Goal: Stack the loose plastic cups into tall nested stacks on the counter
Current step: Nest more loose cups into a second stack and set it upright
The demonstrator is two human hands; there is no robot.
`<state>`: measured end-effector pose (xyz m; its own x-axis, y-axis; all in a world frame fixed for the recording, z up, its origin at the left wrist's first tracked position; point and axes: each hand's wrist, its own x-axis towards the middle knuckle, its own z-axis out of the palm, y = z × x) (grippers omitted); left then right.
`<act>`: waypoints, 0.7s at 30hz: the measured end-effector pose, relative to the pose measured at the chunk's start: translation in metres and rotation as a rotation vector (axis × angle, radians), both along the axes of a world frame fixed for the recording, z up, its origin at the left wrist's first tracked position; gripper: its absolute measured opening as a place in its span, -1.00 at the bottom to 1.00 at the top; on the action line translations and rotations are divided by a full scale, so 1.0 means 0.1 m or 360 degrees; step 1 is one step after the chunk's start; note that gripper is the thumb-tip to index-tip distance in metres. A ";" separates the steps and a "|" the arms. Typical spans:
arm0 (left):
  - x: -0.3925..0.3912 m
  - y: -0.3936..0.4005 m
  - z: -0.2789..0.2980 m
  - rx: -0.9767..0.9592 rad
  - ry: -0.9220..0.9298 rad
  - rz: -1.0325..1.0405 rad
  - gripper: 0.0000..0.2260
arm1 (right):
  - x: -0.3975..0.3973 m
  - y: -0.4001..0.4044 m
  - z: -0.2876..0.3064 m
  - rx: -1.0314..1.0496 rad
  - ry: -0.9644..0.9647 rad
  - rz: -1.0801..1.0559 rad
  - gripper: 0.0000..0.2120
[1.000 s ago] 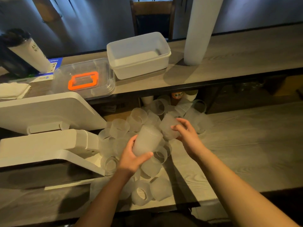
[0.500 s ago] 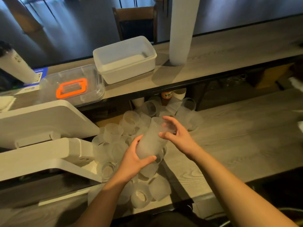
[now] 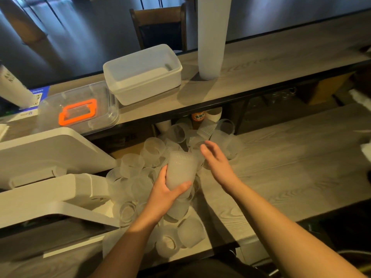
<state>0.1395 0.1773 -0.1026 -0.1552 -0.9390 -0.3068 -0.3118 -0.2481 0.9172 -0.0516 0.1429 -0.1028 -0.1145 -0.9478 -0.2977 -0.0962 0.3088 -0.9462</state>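
Observation:
A heap of loose frosted plastic cups [image 3: 152, 149] lies on the lower wooden counter [image 3: 291, 167], spreading from under the shelf toward the front edge. My left hand [image 3: 162, 194] grips a short nested stack of cups [image 3: 181, 171], held upright above the heap. My right hand [image 3: 216, 161] hovers just right of the stack with fingers straight and spread, holding nothing, its fingertips close to loose cups at the back. A tall white stack of cups [image 3: 212, 37] stands on the upper shelf.
On the upper shelf [image 3: 281, 63] sit a white plastic tub [image 3: 143, 77] and a clear lidded box with an orange handle [image 3: 80, 111]. A white machine [image 3: 46, 173] fills the left side. More cups [image 3: 180, 235] lie near the counter's front edge.
My right hand pushed a cup down onto the stack in my left hand, then let go and drew away to the right. The stack sits more upright now.

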 end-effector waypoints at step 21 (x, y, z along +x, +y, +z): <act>-0.22 -0.19 0.01 0.0080 0.0006 0.0212 -0.16 | -0.69 -1.03 -0.82 0.0351 0.0539 -0.0479 -0.12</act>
<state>0.1170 0.1582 -0.1016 -0.0315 -0.9349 -0.3536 -0.2694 -0.3327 0.9037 -0.1202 0.0404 -0.1850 -0.4979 -0.7765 -0.3861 -0.2625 0.5593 -0.7863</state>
